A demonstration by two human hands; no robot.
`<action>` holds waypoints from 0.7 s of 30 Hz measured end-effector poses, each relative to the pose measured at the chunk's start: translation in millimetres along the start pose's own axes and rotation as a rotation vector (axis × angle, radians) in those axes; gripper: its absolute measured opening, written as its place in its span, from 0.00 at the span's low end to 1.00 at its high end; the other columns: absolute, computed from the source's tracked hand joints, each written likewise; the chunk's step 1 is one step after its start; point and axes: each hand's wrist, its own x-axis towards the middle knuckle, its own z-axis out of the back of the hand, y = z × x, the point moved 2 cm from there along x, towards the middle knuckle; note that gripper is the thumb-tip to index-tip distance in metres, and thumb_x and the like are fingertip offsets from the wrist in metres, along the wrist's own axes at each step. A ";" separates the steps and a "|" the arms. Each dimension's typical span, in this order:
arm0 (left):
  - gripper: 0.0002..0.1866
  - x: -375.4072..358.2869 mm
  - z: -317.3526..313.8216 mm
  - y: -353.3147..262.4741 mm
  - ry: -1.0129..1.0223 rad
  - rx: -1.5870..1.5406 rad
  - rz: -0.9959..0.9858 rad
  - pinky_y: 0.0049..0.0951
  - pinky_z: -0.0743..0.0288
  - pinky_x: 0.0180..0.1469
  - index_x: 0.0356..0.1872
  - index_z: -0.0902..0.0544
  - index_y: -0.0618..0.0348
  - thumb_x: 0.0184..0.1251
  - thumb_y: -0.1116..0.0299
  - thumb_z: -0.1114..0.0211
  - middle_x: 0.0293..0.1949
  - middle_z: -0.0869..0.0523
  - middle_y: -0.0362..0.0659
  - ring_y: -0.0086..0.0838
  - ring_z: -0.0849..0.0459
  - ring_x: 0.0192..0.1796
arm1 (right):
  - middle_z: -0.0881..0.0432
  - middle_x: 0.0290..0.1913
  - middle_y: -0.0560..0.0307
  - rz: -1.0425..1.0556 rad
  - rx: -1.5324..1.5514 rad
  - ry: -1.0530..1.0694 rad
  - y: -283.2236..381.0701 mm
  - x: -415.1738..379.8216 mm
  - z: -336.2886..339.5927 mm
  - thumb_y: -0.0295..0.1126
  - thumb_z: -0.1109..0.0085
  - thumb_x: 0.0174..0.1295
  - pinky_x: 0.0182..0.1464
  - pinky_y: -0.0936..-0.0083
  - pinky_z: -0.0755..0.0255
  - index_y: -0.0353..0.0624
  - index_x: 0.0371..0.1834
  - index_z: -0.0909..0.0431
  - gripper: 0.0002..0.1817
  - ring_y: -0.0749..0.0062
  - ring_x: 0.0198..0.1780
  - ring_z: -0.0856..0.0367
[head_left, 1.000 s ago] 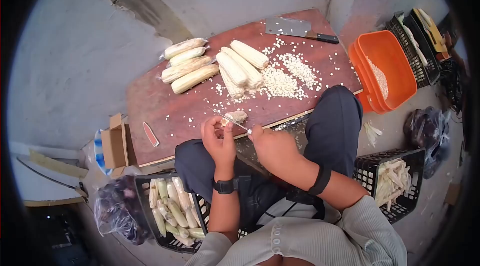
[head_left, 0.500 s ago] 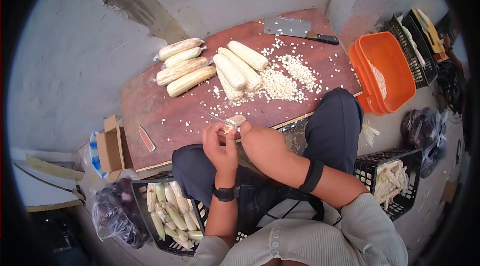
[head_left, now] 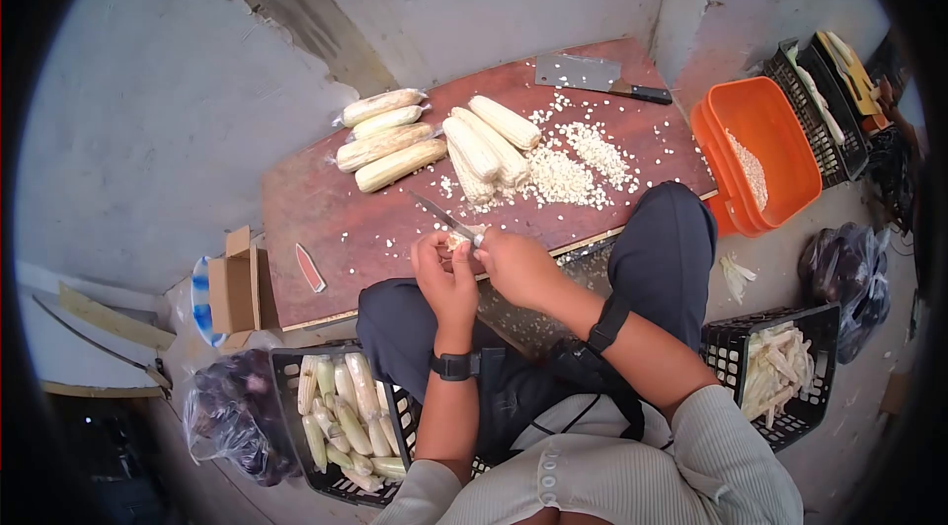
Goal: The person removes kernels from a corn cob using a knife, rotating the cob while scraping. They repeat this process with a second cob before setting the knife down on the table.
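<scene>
My left hand is closed around a short piece of corn, mostly hidden by the fingers, above the front edge of the red board. My right hand grips a knife, its blade pointing up and left across the corn piece. Behind my hands lie peeled corn cobs in a stack, with loose kernels to their right. Several wrapped cobs rest at the left.
A cleaver lies at the board's back. An orange bin with kernels stands right. Black crates hold corn at lower left and bare cobs at lower right. Left are a cardboard box and a red-and-white blade-shaped object.
The view has shifted, so the board and its contents appear farther right and slightly lower. The knife has turned, and its blade now shows more clearly above the corn piece.
</scene>
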 end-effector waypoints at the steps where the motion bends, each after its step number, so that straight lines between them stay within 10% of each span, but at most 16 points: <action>1: 0.10 -0.9 0.4 3.1 0.008 0.018 -0.022 0.19 0.28 0.35 0.44 0.25 0.66 0.64 0.76 0.36 0.39 0.27 0.41 0.19 0.23 0.32 | 0.20 0.29 0.38 -0.015 0.075 0.027 -1.5 0.7 1.2 0.35 0.48 0.65 0.36 0.53 0.27 0.33 0.36 0.29 0.12 0.42 0.33 0.20; 5: 0.10 -2.8 3.4 8.3 0.005 -0.017 0.008 0.19 0.25 0.33 0.46 0.27 0.66 0.66 0.77 0.38 0.40 0.27 0.41 0.19 0.23 0.32 | 0.20 0.31 0.37 -0.237 0.447 0.072 -6.0 -3.6 0.9 0.37 0.48 0.66 0.39 0.52 0.28 0.33 0.36 0.29 0.14 0.40 0.38 0.20; 21: 0.14 -7.0 6.4 6.9 -0.020 -0.099 0.100 0.21 0.19 0.34 0.49 0.27 0.69 0.67 0.73 0.37 0.45 0.30 0.45 0.22 0.21 0.34 | 0.19 0.24 0.45 -0.045 -0.345 0.032 15.8 -62.2 21.4 0.36 0.51 0.67 0.27 0.58 0.26 0.37 0.34 0.31 0.12 0.50 0.25 0.18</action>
